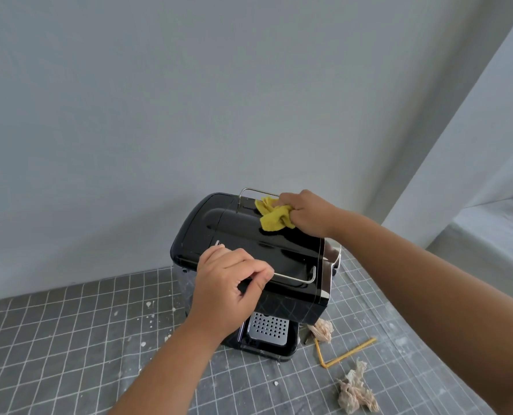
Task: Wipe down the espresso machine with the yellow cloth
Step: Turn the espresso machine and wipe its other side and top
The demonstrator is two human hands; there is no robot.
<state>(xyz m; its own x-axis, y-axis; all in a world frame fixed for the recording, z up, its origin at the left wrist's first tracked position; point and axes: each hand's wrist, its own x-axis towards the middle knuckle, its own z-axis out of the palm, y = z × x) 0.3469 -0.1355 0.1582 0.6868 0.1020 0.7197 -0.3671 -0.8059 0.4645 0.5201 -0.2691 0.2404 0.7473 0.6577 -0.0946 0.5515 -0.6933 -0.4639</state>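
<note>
While the espresso machine [249, 253] stands toward the far edge of the worktop [69, 339], near the wall, the wiping step is under way on its glossy black top. The right hand [304, 212] has its fingers curled round the bunched yellow cloth [274, 217] and presses it onto the far right part of the lid, just beside the rear wire rail [258, 190]. The left hand [228, 283] steadies the machine at its near edge, fingers curled and pinching the front wire rail [294, 278]. Most of the top looks not yet covered, so the next move probably calls for drawing the cloth leftward and nearward across the lid, then down the front and sides toward the drip tray [268, 327], with the left hand shifting clear.
</note>
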